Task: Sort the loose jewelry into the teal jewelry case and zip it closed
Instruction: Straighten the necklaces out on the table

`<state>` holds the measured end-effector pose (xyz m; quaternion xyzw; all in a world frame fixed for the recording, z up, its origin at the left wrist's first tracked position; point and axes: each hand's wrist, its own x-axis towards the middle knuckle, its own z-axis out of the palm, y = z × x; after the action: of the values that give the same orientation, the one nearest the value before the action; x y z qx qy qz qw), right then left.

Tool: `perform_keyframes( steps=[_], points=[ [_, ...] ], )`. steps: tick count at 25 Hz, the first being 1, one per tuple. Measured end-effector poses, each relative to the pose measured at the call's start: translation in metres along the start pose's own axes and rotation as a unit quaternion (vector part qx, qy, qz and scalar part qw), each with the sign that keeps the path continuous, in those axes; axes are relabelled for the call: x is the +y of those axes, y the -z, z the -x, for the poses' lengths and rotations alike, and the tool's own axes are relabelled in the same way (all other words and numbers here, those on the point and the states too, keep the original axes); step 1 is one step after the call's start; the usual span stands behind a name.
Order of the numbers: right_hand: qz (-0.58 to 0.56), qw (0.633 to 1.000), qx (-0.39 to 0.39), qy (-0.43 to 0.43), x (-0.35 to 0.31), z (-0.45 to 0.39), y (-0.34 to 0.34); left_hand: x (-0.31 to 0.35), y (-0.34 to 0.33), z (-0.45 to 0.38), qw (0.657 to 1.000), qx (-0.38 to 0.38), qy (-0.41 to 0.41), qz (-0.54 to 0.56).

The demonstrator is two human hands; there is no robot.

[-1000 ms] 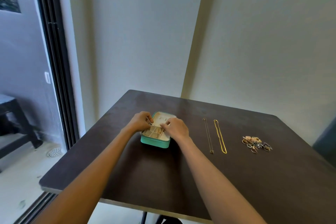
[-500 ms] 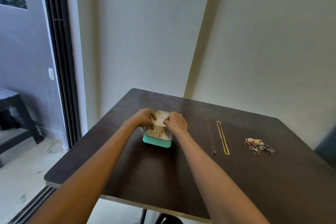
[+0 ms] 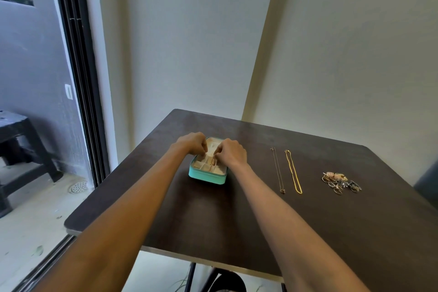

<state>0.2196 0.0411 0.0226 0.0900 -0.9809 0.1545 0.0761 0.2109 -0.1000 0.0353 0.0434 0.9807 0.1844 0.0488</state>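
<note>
On the dark table (image 3: 213, 216), your left hand (image 3: 190, 143) and right hand (image 3: 231, 153) curl over the open teal jewelry case (image 3: 206, 176); whether they pinch anything is unclear. Seat each piece gently.

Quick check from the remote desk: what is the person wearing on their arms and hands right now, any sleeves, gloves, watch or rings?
Both forearms are bare right up to the bottom edge of the picture, so no sleeves show. The left hand and right hand wear no gloves. No watch or bracelet shows on either wrist. The fingers are too small and curled to tell whether any ring is worn.
</note>
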Motion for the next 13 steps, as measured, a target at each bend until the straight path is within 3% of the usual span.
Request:
perform_keyframes(
  steps=[9, 13],
  points=[
    [-0.012, 0.998, -0.055, -0.003, 0.005, -0.005, -0.003, 0.009, 0.008, -0.006, 0.999, -0.031, 0.001, -0.024],
    [0.028, 0.999, 0.002, 0.037, 0.003, -0.004, -0.002, 0.010, 0.004, -0.009, 0.999, -0.028, 0.008, -0.039]
  ],
)
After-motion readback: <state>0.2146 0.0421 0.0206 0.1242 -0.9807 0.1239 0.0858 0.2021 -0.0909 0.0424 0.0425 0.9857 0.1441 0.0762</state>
